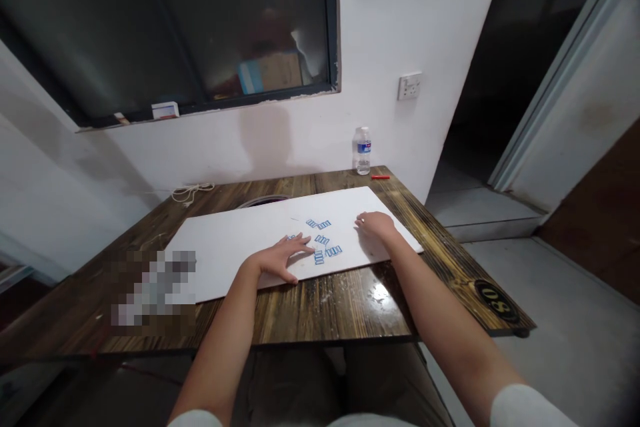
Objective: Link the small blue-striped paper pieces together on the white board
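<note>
A person's spread left hand (280, 259) rests open, palm down, on a white foam board (225, 260), its fingertips just beside a loose scatter of small blue-and-white ridged rectangular pieces (321, 240). The right hand (377, 227) lies on the same board to the right of the pieces, near them but not touching, its fingers loosely curled and nothing visible in its grip. The flat pieces lie at odd angles between the two hands, with one small group further toward the far side of the board and the others close to the left fingertips. The smooth, matte board sits on a scorched-grain wooden table (320, 307) with a glossy, scuffed finish and a round black number plaque (493, 300) at its right corner. Beyond the board, a clear plastic water bottle (363, 151) stands upright at the far edge, just beside a thin red stick (380, 177). A coil of white cord (193, 193) lies at the far left of the table. A pixelated patch (153, 290) hides part of the near left.
</note>
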`<action>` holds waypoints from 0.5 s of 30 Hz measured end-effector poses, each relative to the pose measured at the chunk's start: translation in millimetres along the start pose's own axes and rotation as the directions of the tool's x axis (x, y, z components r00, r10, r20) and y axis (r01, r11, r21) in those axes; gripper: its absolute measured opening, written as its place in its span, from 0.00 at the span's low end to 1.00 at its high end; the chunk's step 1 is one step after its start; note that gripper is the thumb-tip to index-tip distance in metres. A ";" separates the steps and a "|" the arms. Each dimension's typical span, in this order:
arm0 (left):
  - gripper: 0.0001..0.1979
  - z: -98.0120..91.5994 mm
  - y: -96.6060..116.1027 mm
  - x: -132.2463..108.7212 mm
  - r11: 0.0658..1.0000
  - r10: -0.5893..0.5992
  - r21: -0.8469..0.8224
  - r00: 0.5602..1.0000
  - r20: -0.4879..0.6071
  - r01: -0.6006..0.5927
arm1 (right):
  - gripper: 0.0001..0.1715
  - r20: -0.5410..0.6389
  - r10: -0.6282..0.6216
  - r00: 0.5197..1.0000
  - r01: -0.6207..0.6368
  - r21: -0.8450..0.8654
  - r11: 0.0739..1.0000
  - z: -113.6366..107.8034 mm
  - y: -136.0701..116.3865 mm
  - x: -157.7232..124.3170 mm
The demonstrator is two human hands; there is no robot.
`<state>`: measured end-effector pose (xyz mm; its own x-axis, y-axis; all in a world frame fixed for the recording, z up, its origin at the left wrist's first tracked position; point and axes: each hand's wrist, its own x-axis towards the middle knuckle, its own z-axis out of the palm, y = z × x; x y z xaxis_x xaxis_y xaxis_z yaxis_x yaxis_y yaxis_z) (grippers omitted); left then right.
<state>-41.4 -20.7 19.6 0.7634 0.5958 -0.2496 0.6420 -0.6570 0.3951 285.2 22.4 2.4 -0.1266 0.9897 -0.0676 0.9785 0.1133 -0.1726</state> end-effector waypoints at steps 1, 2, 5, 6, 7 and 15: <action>0.45 -0.7 -0.7 -1.2 1.000 -0.001 -0.011 1.000 -0.001 0.001 | 0.21 0.005 0.005 1.000 -0.005 -0.005 1.000 -1.9 -0.8 -0.8; 0.45 -1.5 -1.4 -2.4 1.000 -0.002 -0.020 1.000 0.001 0.002 | 0.21 0.010 0.011 1.000 -0.011 -0.008 1.000 -4.0 -1.8 -1.9; 0.45 -3.7 -3.2 -5.6 1.000 -0.005 -0.029 1.000 0.015 0.006 | 0.21 0.027 0.034 0.999 -0.033 -0.025 0.999 -9.6 -5.0 -5.7; 0.45 -4.3 -3.6 -6.3 1.000 -0.007 -0.028 1.000 0.020 0.008 | 0.21 0.031 0.040 0.999 -0.039 -0.036 0.999 -10.7 -5.9 -6.7; 0.46 -4.9 -3.8 -6.9 1.000 -0.008 -0.029 1.000 0.022 0.009 | 0.21 0.031 0.046 0.998 -0.044 -0.047 0.998 -11.3 -6.6 -7.4; 0.24 -9.4 -4.0 -7.3 0.980 -0.098 -0.195 0.964 -0.249 0.049 | 0.21 -0.134 0.064 0.989 -0.062 0.013 0.998 -8.8 -9.6 -10.2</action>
<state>-50.3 -18.1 28.1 0.6549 0.7534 -0.0588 0.6525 -0.5245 0.5469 278.6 12.0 13.4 -0.0412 0.9977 0.0535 0.9823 0.0502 -0.1806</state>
